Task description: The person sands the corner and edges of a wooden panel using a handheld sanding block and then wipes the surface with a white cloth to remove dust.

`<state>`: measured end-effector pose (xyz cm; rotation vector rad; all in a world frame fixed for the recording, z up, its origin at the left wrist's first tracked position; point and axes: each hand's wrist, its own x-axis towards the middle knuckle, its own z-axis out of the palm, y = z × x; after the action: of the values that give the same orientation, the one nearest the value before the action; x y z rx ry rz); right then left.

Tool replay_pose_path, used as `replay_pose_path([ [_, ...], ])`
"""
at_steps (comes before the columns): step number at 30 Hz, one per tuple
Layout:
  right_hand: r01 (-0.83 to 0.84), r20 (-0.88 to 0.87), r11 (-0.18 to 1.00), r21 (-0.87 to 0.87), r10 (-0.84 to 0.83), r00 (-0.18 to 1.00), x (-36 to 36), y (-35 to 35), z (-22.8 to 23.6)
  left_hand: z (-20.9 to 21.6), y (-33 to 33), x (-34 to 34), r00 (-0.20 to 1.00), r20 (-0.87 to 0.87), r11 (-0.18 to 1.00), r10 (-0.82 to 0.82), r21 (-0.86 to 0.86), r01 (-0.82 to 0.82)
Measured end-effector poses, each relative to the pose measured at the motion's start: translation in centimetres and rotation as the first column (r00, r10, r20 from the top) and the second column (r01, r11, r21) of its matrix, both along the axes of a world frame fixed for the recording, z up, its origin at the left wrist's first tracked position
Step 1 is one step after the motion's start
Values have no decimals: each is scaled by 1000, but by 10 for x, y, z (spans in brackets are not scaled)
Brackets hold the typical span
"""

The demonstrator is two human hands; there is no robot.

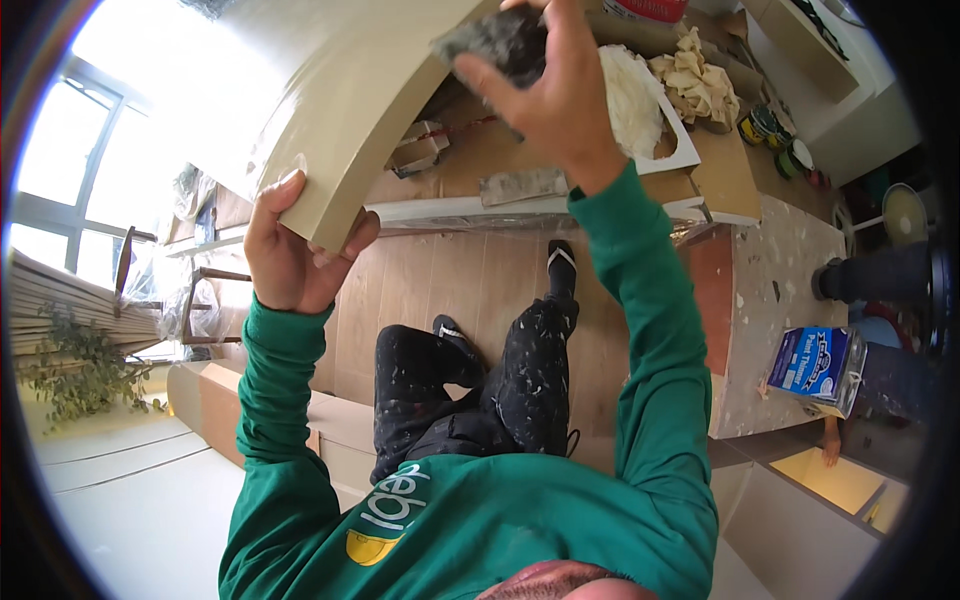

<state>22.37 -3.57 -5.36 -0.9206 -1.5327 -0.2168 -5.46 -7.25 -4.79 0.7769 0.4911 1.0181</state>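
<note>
A beige painted panel (350, 130) slants up and away in front of me, its glossy face toward the window. My left hand (285, 255) grips its near lower corner, thumb on the face and fingers round the underside. My right hand (560, 105) is closed on a dark grey, fuzzy pad (500, 48), held at the panel's right edge near the top of the view. Whether the pad is cloth or steel wool I cannot tell.
Behind the panel, a paper-covered bench (450, 190) carries a flat grey block (522, 187), white fluffy wadding (632, 100) and crumpled paper (695, 85). A blue-and-white can (818, 365) stands on the speckled surface at right, near another person's hand (831, 440). Plastic-draped chairs (205, 300) are at left.
</note>
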Motion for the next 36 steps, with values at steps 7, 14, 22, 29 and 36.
replay_pose_path([
  [7, 15, -2, 1000, 10, -15, 1000, 0, 4, -2, -1, 1, 1, 999, 5, 999, -38, 13, 37],
  [14, -73, 37, 992, 105, 70, 997, -11, -1, -4, 2, 3, 2, 999, -8, 998, -47, 29, 47],
  [22, 34, -36, 999, 14, -34, 999, -11, -1, 0, 1, 3, 0, 997, 0, 996, -77, 32, 77],
  [29, 8, -13, 998, 59, -7, 1000, -12, -5, -7, -2, 2, 3, 997, 3, 997, -72, 34, 71],
  [36, 40, -19, 999, -15, -41, 999, -31, -26, -7, -2, 5, 2, 995, 50, 996, -89, 9, 88],
])
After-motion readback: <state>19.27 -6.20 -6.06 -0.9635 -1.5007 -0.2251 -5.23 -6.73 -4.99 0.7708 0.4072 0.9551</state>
